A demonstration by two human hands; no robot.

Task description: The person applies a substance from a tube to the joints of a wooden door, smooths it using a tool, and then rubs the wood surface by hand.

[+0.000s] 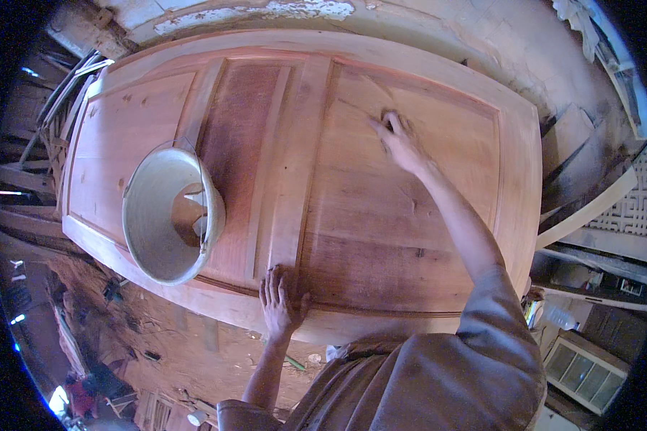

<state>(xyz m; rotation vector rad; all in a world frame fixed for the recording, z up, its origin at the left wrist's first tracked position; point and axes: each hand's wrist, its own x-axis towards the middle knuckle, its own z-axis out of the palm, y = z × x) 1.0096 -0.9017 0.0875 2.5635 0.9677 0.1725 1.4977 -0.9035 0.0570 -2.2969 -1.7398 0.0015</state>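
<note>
While the left hand (280, 302) rests flat, fingers spread, at the wooden door's (381, 215) near edge | right hand (399, 144) presses fingertips (grip unclear) into the far panel, likely rubbing | next: steady pressure | bucket (169, 215) near left edge.

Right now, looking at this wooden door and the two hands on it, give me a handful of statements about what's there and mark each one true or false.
1. The left hand lies flat near the near edge of the wooden door. True.
2. The right hand is holding a hammer. False: no hammer shows; its fingers press on the door's panel, and whether they hold something small cannot be told.
3. A pale bucket sits on the door's left part. True.
4. The bucket is upside down. False: its open mouth faces up, and the inside shows.
5. Both hands are touching the bucket. False: both hands are apart from it, resting on the door.
</note>
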